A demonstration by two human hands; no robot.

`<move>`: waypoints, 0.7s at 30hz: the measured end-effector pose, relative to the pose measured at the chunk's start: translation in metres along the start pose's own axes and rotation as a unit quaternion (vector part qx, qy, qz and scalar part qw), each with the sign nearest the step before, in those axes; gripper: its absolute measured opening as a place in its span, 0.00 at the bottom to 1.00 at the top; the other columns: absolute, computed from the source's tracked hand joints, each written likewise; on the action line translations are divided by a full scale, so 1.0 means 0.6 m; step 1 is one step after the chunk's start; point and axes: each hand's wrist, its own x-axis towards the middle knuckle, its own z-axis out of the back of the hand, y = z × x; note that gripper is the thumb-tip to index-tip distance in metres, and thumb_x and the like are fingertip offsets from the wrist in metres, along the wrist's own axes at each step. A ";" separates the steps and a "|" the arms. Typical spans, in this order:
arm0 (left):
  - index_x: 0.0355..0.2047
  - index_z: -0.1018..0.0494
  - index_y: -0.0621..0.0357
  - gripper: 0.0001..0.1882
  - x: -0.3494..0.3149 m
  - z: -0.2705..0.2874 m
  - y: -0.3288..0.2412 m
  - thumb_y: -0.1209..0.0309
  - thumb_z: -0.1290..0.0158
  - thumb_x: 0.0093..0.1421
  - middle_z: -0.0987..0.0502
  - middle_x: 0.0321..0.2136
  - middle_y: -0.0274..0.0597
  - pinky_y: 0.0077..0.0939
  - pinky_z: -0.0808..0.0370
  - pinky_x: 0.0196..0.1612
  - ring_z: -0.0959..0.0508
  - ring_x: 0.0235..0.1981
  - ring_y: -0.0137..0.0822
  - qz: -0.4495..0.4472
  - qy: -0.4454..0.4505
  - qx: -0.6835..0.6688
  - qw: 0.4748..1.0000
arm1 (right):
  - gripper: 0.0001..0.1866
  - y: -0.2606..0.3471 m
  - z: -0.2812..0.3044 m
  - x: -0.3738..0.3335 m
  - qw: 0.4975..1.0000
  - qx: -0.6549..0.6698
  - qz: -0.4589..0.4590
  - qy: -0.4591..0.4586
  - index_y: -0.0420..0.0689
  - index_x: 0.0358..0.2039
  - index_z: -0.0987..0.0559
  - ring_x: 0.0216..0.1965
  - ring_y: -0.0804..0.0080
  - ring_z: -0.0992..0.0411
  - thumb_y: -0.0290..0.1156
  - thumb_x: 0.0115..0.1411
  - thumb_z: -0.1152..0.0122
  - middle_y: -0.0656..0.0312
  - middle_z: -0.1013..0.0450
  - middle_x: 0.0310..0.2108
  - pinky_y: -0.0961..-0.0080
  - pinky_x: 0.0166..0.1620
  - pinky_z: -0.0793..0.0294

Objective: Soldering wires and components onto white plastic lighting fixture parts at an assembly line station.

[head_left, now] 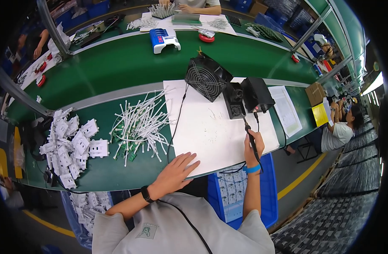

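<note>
My right hand [253, 146] is closed around a soldering iron [250, 134], whose tip points up at the black soldering stand [234, 101]. Flat on the near edge of a white work sheet [206, 131] rests my left hand [175, 172], its fingers stretched out and holding nothing. Just left of the sheet lies a heap of white wires with small green circuit boards [141, 127]. Beyond it, white plastic housings [69, 146] are piled up. A black fan [206, 76] and a black soldering station box [257, 95] stand at the sheet's far side.
A printed paper [286, 111] lies right of the station box. Blue bins [268, 190] with white parts sit below the table edge. Across the green conveyor belt [117, 61] stand a blue-and-white device [164, 41] and a red tape roll [206, 38]. Other people work opposite and to the right.
</note>
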 end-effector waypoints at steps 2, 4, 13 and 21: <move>0.68 0.36 0.52 0.40 0.001 0.000 -0.002 0.65 0.35 0.56 0.38 0.69 0.48 0.46 0.40 0.72 0.38 0.69 0.51 -0.002 -0.001 0.002 1.000 | 0.10 0.003 -0.002 0.004 0.999 0.000 -0.023 0.023 0.35 0.42 0.21 0.29 0.57 0.27 0.16 0.60 0.36 0.52 0.30 0.28 0.65 0.32 0.29; 0.69 0.38 0.56 0.41 0.000 0.002 -0.002 0.67 0.35 0.55 0.40 0.70 0.51 0.45 0.42 0.73 0.40 0.70 0.51 -0.005 0.006 0.008 1.000 | 0.08 -0.004 0.000 -0.005 0.999 -0.007 -0.032 0.031 0.35 0.42 0.21 0.29 0.59 0.27 0.17 0.61 0.37 0.53 0.29 0.28 0.66 0.33 0.28; 0.69 0.38 0.55 0.41 0.001 0.004 -0.003 0.67 0.35 0.55 0.39 0.69 0.50 0.45 0.43 0.73 0.40 0.70 0.51 -0.002 0.011 0.013 1.000 | 0.08 -0.006 -0.011 -0.009 0.997 0.035 -0.072 -0.011 0.35 0.42 0.21 0.30 0.64 0.25 0.20 0.63 0.36 0.53 0.26 0.29 0.71 0.34 0.28; 0.69 0.38 0.55 0.41 0.000 0.005 -0.004 0.67 0.35 0.55 0.39 0.69 0.50 0.45 0.43 0.73 0.40 0.70 0.51 -0.006 0.008 0.003 1.000 | 0.08 -0.011 -0.017 -0.015 0.998 0.019 -0.055 -0.021 0.35 0.43 0.21 0.27 0.65 0.24 0.22 0.64 0.36 0.53 0.24 0.27 0.73 0.31 0.27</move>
